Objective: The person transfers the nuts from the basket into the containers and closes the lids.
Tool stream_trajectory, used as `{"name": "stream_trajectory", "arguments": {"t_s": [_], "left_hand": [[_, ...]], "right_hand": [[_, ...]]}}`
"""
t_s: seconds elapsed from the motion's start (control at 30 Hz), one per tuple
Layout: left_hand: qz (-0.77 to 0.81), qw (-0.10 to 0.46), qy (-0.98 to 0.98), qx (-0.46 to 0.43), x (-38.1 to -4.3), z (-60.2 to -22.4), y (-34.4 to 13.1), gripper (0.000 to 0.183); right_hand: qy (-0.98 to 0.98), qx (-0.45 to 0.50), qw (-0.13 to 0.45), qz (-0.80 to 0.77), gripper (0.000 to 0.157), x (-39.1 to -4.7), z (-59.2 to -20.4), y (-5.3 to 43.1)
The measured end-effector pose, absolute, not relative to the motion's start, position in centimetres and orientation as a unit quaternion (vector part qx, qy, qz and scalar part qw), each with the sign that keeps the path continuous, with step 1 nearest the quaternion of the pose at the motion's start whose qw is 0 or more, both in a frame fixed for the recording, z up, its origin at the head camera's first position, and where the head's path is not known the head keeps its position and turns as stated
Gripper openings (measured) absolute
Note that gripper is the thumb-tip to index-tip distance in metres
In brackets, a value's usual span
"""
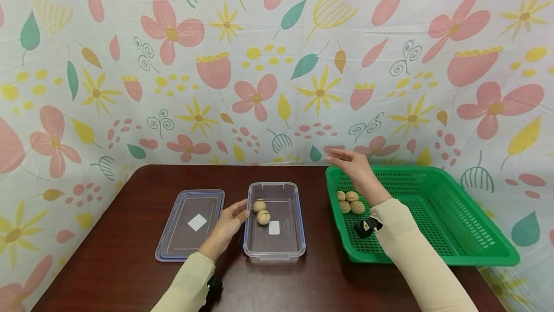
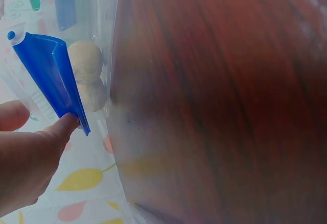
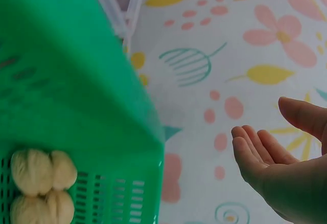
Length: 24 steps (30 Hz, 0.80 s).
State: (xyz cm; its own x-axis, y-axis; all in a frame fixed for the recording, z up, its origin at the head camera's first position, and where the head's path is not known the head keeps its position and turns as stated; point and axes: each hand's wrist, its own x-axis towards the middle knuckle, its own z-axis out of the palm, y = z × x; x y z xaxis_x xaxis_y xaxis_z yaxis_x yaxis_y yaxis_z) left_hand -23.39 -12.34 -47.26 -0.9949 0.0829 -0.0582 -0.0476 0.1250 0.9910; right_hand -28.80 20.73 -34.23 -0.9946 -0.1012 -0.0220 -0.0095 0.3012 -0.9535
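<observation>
No text, brand, number or sign legible in any view. Two label-like patches present. First: a plain white square patch [image 1: 197, 222] on the flat, clear, blue-edged rectangular plastic lid [image 1: 186, 244], set cornerwise, like a diamond. Second: a smaller white square patch [image 1: 274, 227] at the bottom of the clear, blue-rimmed rectangular plastic container [image 1: 277, 245], sides roughly parallel to its walls. No lettering readable on either.
</observation>
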Motion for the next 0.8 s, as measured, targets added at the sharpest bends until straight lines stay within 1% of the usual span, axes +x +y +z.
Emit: {"name": "stream_trajectory", "arguments": {"t_s": [0.07,0.17,0.47,0.8], "left_hand": [[0.661,0.050,0.749,0.012,-23.4,-47.3,-12.4,0.044],[0.662,0.050,0.748,0.011,-23.4,-47.3,-12.4,0.044],[0.662,0.045,0.748,0.012,-23.4,-47.4,-12.4,0.044],[0.666,0.043,0.745,0.014,-23.3,-47.3,-12.3,0.044]], "right_hand": [[0.810,-0.029,0.039,-0.585,0.063,-28.7,-34.4,21.4],[0.816,-0.018,0.038,-0.577,0.064,-28.7,-34.8,22.4],[0.832,0.012,0.041,-0.553,0.061,-28.9,-36.6,24.7],[0.837,0.033,0.072,-0.542,0.065,-29.4,-38.7,26.6]]}}
